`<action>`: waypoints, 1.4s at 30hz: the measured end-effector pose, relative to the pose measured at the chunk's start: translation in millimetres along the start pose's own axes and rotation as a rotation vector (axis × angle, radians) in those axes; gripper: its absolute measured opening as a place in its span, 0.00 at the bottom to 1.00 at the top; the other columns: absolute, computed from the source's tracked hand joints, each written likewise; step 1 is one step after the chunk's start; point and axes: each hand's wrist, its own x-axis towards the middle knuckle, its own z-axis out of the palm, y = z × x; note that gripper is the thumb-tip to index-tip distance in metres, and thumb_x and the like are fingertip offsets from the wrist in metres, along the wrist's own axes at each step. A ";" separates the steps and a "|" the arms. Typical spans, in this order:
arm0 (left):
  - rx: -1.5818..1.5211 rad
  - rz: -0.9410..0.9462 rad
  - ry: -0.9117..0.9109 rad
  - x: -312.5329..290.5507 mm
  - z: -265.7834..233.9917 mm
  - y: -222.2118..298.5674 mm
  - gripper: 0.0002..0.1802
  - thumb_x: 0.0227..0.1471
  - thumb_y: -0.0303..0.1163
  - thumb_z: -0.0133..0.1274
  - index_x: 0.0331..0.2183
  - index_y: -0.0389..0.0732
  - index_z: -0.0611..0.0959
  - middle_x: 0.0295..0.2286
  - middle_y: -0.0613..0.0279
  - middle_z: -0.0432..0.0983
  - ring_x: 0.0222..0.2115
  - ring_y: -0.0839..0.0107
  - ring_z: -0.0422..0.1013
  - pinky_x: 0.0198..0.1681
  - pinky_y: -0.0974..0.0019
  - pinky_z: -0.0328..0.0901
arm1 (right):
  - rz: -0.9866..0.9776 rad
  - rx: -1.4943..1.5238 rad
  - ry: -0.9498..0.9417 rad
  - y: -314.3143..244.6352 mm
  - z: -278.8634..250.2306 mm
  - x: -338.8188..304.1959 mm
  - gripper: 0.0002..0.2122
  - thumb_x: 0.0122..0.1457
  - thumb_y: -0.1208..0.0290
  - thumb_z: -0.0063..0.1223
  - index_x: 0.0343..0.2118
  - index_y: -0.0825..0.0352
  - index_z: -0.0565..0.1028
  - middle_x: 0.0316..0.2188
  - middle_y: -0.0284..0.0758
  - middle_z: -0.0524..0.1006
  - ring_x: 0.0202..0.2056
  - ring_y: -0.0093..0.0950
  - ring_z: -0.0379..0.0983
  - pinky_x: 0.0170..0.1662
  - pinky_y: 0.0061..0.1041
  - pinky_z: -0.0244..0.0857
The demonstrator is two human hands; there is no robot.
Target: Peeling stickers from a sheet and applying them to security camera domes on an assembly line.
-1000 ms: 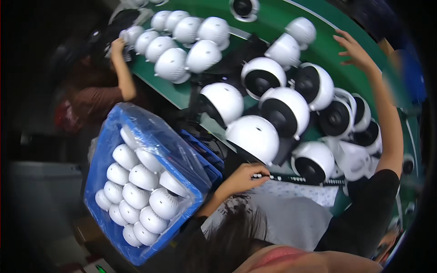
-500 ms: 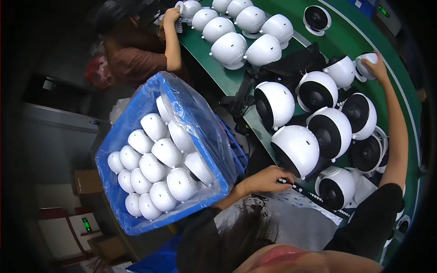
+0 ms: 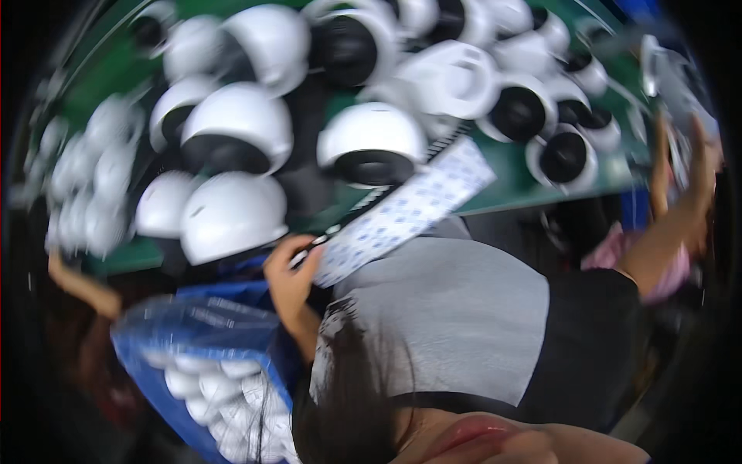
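Note:
My left hand (image 3: 291,277) is closed at the near table edge, fingers pinched on the end of a black strip (image 3: 365,203) dotted with small white pieces. Beside the strip lies a white sheet with a blue pattern (image 3: 410,213). My right arm stretches to the far right, and the right hand (image 3: 702,158) is at a greyish, see-through-looking item (image 3: 680,85); blur hides whether its fingers hold it. Closest to my left hand is a white ball-shaped housing (image 3: 236,216). Another white housing with a black front (image 3: 372,143) sits above the strip.
More white housings (image 3: 270,46) crowd the green table (image 3: 93,73), with another group (image 3: 97,174) at the left. A blue bin (image 3: 147,379) lined with clear plastic holds several white housings at lower left. Other people's arms (image 3: 85,290) show at left and right.
My view has swung to the right. My right hand has left the white housing it was touching and now reaches far right. The left hand remains at the strip's end.

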 end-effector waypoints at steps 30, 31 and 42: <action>0.092 0.283 0.005 -20.8 1.7 55.2 0.07 0.35 0.21 0.57 0.25 0.33 0.78 0.21 0.59 0.72 0.20 0.72 0.68 0.24 0.74 0.60 | -0.648 1.065 -1.194 -238.8 228.4 -219.7 0.08 0.49 0.76 0.54 0.33 0.69 0.72 0.27 0.38 0.73 0.32 0.33 0.71 0.32 0.25 0.66; 0.117 0.251 0.030 -21.6 2.0 56.1 0.07 0.35 0.21 0.57 0.24 0.33 0.78 0.21 0.59 0.72 0.20 0.72 0.68 0.24 0.74 0.60 | -0.657 1.073 -1.147 -238.3 231.3 -223.1 0.08 0.48 0.76 0.55 0.33 0.69 0.72 0.27 0.38 0.72 0.30 0.33 0.71 0.31 0.25 0.65; 0.080 0.216 -0.008 -14.9 10.4 62.4 0.07 0.35 0.19 0.56 0.24 0.31 0.76 0.20 0.59 0.71 0.20 0.75 0.66 0.24 0.75 0.60 | -0.478 1.040 -1.182 -222.4 223.1 -220.8 0.08 0.49 0.74 0.53 0.32 0.69 0.69 0.27 0.38 0.73 0.29 0.34 0.72 0.30 0.27 0.66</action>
